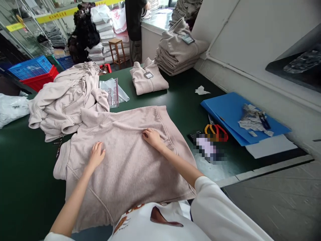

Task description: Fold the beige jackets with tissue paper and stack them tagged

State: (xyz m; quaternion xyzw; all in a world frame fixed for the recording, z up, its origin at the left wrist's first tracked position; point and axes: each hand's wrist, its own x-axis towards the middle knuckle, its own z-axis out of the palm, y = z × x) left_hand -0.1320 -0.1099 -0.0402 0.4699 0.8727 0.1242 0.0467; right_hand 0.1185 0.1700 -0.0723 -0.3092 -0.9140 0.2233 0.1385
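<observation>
Beige sweatshirt [125,160] spread on desk [22,174]; prob. soft, floppy, lightish, best grabbed at ribbed hem [173,129]. L hand [96,155] atop, fingers loose; R hand [151,137] curled, can't tell if pinching.

Flat blue plastic folder [223,103] on a dark green tabletop [183,98]
Crumpled whitish scraps [250,117] lie on the folder; scissors [217,129] with orange and red handles rest beside it. Beyond, a brown wooden stool [115,41] stands near stacked white bags [104,35].
</observation>
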